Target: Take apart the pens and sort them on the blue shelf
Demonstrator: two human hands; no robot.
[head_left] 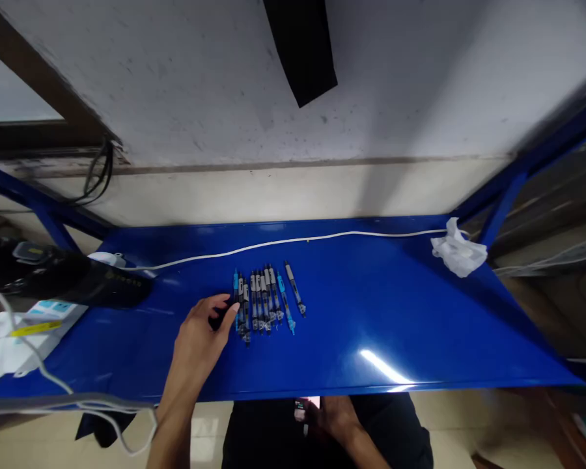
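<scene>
Several pens (262, 299) lie side by side in a row on the blue table, most with grey and black parts, some light blue, with clear wrapping at their lower ends. My left hand (208, 326) is at the left end of this row, thumb and forefinger apart, close beside a blue pen (235, 286). Whether the fingertips touch that pen I cannot tell. Below the table's front edge, over my lap, my right hand (336, 417) is closed around a phone (306, 410) with a lit screen. The table edge and shadow partly hide that hand.
A white cable (273, 243) runs along the back of the blue table (395, 293). A crumpled white plastic bag (458, 249) sits at the right end. On the left are a black cylindrical object (88, 277), white items with a yellow strip (36, 327), and loose cables.
</scene>
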